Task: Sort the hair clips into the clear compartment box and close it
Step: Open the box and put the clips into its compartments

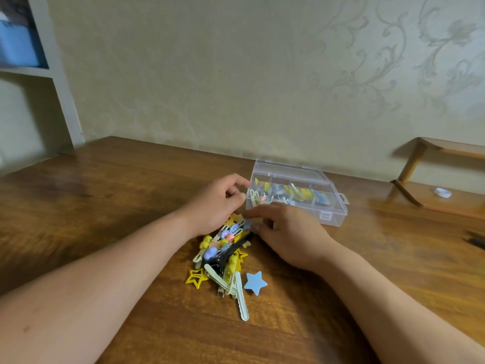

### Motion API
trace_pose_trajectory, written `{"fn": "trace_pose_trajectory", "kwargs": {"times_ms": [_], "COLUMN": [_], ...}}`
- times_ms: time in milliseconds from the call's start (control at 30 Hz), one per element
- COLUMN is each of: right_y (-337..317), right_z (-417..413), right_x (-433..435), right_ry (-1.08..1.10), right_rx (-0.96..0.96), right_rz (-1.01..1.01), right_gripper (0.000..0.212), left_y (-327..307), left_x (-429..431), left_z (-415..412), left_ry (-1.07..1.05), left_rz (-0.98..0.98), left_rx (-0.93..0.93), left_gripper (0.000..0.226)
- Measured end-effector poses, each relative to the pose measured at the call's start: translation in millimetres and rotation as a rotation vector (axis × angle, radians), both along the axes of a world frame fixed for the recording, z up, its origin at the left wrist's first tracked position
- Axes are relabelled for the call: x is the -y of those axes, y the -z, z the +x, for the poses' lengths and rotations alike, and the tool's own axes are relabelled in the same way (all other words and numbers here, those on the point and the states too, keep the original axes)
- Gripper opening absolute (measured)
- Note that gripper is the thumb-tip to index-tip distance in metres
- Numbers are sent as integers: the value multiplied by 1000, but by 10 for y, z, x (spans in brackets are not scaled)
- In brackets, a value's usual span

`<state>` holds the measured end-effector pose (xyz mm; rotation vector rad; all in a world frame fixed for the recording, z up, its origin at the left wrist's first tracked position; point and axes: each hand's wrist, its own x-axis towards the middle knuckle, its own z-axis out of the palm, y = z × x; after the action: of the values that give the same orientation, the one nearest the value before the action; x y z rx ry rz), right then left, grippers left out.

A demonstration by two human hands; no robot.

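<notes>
A pile of hair clips [223,256] lies on the wooden table [105,206]: yellow stars, pale green bars, black pins and a blue star clip [255,282] at its right edge. Behind it stands the clear compartment box [329,214], lid open, with several clips in its compartments. My left hand [219,203] hovers over the pile's far end, beside the box's left wall, fingers loosely curled with nothing visible in them. My right hand [286,232] reaches in from the right, and its thumb and fingertips pinch a grey-blue clip [247,224] at the top of the pile.
A low wooden stand [430,190] with a small white object [443,192] on it sits at the back right. A dark object [476,241] lies at the right edge. The wall runs close behind the box. A white shelf [60,82] stands at the left.
</notes>
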<state>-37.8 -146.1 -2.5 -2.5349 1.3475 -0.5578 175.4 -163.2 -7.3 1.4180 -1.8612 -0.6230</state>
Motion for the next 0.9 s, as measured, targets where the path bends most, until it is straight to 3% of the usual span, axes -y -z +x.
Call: {"fn": "trace_pose_trajectory", "kwargs": {"times_ms": [400, 600, 767, 900], "right_y": [-53, -67, -305, -635], "right_z": [-3, -114, -277, -537], "right_x": [-30, -34, 54, 426], "right_ry": [-44, -21, 176, 420], "right_rx": [-69, 20, 321, 362], "right_rz": [-19, 14, -36, -18], "right_gripper": [18, 12, 14, 14], "left_y": [-4, 16, 20, 46], "left_x": [-9, 3, 31, 50], "left_z": [3, 10, 8, 12], "left_ry": [4, 13, 3, 23], "left_rz": [-9, -13, -15, -37], "left_rx": [-12, -9, -16, -22], "left_gripper": [30, 30, 31, 31]}}
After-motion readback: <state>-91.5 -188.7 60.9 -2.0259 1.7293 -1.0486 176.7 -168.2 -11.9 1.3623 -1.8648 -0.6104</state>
